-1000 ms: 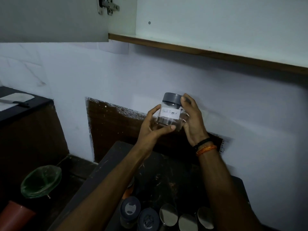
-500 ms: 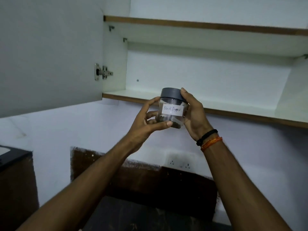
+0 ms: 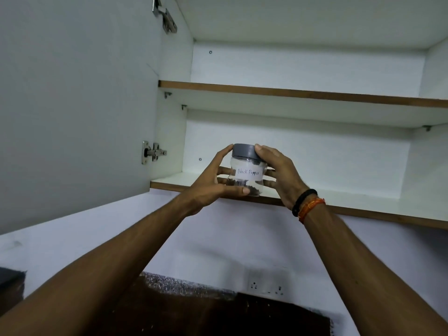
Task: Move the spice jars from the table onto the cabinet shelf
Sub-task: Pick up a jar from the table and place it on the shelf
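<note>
Both hands hold a clear jar with a grey lid and a white label reading "Black Pepper", upright at the front edge of the lower cabinet shelf, toward its left end. The left hand wraps its side, thumb under the base; the right hand grips the other side, thumb on the lid. The cabinet door stands open at left.

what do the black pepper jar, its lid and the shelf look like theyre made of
Jar: clear, glossy, probably plastic; the peppercorns show through it.
Lid: opaque matte grey, likely plastic.
Lower shelf: white laminated board, judging by its smooth top and brown edge strip.
</note>
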Motion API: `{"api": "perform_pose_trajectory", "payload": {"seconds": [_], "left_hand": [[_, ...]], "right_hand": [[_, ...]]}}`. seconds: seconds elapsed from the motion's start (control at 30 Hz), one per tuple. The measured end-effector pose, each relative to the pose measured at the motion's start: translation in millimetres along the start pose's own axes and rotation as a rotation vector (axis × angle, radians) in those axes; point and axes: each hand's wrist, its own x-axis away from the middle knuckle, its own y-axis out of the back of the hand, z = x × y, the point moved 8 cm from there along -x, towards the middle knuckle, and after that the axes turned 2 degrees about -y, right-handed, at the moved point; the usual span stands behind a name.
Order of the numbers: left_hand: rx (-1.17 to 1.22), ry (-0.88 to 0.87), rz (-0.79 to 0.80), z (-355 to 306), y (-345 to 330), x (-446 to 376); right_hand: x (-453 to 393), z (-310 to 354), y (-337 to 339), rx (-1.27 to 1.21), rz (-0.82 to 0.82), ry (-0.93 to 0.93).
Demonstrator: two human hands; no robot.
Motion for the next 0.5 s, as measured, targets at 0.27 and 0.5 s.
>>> {"api": "perform_pose_trajectory", "payload": {"seconds": [0.27, 0.5], "left_hand": [[0.016, 0.017, 0.024, 19, -1, -15], [0.149, 0.156, 0.032, 23, 14, -36]], "right_hand": [[-11, -3, 2, 0.017, -0.063, 0.023], [-27, -5, -4, 0.009, -0.086, 0.043]]}}
